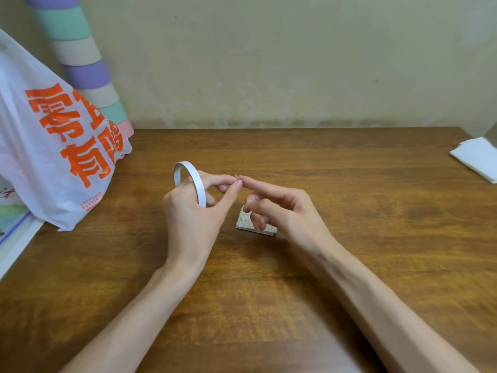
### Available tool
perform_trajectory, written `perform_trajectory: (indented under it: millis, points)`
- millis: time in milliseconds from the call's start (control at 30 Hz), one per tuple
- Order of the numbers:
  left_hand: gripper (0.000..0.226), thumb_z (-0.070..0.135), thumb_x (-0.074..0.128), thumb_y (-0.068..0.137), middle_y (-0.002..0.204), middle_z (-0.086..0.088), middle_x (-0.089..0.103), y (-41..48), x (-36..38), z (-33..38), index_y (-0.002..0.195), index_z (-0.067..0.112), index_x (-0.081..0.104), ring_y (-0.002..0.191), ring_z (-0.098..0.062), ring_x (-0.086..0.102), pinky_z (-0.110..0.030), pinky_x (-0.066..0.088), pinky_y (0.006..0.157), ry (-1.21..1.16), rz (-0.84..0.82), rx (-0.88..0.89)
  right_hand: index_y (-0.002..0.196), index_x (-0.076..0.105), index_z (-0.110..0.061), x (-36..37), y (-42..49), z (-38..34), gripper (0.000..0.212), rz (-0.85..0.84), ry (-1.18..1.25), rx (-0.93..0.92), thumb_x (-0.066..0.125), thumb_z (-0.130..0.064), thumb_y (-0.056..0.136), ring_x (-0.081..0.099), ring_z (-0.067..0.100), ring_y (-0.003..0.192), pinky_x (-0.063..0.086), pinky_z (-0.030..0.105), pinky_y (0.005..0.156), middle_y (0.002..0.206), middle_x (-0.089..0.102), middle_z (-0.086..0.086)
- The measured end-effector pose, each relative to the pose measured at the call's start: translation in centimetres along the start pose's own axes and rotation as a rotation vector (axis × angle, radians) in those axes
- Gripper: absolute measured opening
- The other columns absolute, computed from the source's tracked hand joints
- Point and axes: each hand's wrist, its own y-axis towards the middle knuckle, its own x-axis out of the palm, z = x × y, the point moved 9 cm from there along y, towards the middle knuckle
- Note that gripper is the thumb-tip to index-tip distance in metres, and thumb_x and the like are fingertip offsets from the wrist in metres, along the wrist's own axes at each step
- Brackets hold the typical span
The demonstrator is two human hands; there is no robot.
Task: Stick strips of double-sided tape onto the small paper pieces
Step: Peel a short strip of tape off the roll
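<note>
My left hand (196, 211) holds a thin white roll of double-sided tape (188, 179) upright, the ring looped round its fingers, above the wooden table (295, 265). Its thumb and forefinger pinch a tiny bit of tape (236, 176) at the tips. My right hand (282, 208) meets it there, forefinger stretched out and touching the same bit of tape, the other fingers loosely curled. Beneath the right fingers lies a small stack of printed paper pieces (258, 227) flat on the table, partly hidden by the hand.
A white plastic bag with orange lettering (53, 146) stands at the left, with a striped pastel tube (80, 63) leaning on the wall behind it. Folded white paper (478, 157) lies at the far right edge. Printed sheets (13, 230) poke out under the bag.
</note>
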Motion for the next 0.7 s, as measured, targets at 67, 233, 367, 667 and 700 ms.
perform_trajectory:
  millis: [67, 233, 367, 667, 700]
  points:
    - [0.011, 0.024, 0.082, 0.091, 0.081, 0.010, 0.070, 0.1, 0.5, 0.8, 0.098, 0.017, 0.082, 0.058, -0.013, 0.061, -0.015, 0.047, 0.065, 0.060, -0.009, 0.057, 0.132, 0.072, -0.014, -0.4, 0.0, 0.1, 0.047, 0.014, 0.001, 0.026, 0.065, -0.015, 0.086, 0.045, 0.025, 0.071, 0.048, 0.030, 0.076, 0.082, 0.060, 0.012]
    - [0.009, 0.023, 0.081, 0.091, 0.080, 0.014, 0.069, 0.6, 1.5, 1.2, 0.099, 0.018, 0.082, 0.056, -0.012, 0.060, -0.020, 0.050, 0.063, 0.098, -0.039, 0.098, 0.129, 0.074, -0.011, -1.2, 0.1, 0.3, 0.040, 0.016, 0.042, 0.074, 0.065, -0.009, 0.090, 0.044, 0.024, 0.072, 0.047, 0.036, 0.082, 0.081, 0.057, 0.013]
    - [0.009, 0.022, 0.079, 0.090, 0.078, 0.010, 0.066, 0.3, 1.8, 0.8, 0.098, 0.017, 0.079, 0.056, -0.012, 0.060, -0.030, 0.054, 0.061, 0.093, -0.032, 0.098, 0.127, 0.075, -0.011, -1.1, 0.1, 0.8, 0.038, 0.011, 0.078, 0.109, 0.063, -0.006, 0.091, 0.046, 0.023, 0.072, 0.046, 0.037, 0.082, 0.081, 0.059, 0.009]
    - [0.006, 0.019, 0.074, 0.094, 0.083, 0.005, 0.063, 0.3, 2.7, -0.7, 0.097, 0.020, 0.069, 0.058, -0.013, 0.061, -0.042, 0.056, 0.060, -0.005, -0.121, 0.018, 0.119, 0.077, -0.007, -0.5, 0.1, 0.9, 0.030, -0.045, 0.182, 0.156, 0.059, -0.004, 0.095, 0.048, 0.018, 0.069, 0.046, 0.026, 0.073, 0.083, 0.065, 0.003]
    - [0.006, 0.018, 0.073, 0.095, 0.085, 0.005, 0.063, 0.3, 2.7, -0.7, 0.097, 0.020, 0.068, 0.061, -0.015, 0.063, -0.043, 0.056, 0.061, -0.022, -0.126, 0.012, 0.120, 0.077, -0.007, -0.4, 0.1, 0.9, 0.030, -0.051, 0.193, 0.155, 0.059, -0.005, 0.095, 0.047, 0.018, 0.069, 0.046, 0.025, 0.073, 0.083, 0.064, 0.004]
